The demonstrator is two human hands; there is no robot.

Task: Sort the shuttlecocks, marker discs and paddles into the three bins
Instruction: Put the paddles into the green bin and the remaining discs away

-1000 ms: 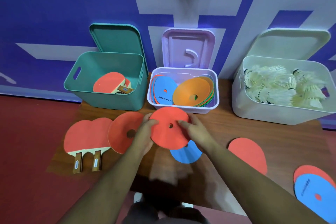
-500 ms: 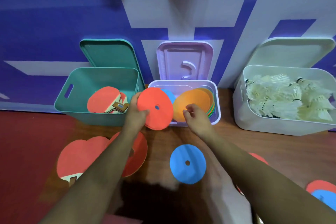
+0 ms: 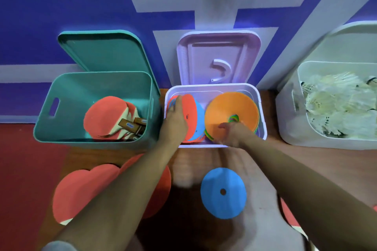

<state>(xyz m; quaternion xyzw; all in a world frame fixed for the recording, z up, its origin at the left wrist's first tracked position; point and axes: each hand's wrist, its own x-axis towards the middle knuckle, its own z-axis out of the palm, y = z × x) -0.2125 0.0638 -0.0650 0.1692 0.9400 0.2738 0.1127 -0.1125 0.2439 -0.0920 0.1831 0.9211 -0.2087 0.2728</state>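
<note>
Disc (image 3: 190,108) (red) under L hand (image 3: 175,122), in lilac bin (image 3: 212,87).

I read this as a sports room: blue-and-white wall (image 3: 61,6), red floor (image 3: 24,159) (bins (image 3: 67,96) of shuttlecocks (image 3: 336,108), paddles (image 3: 106,116), marker discs (image 3: 230,108)).
</note>
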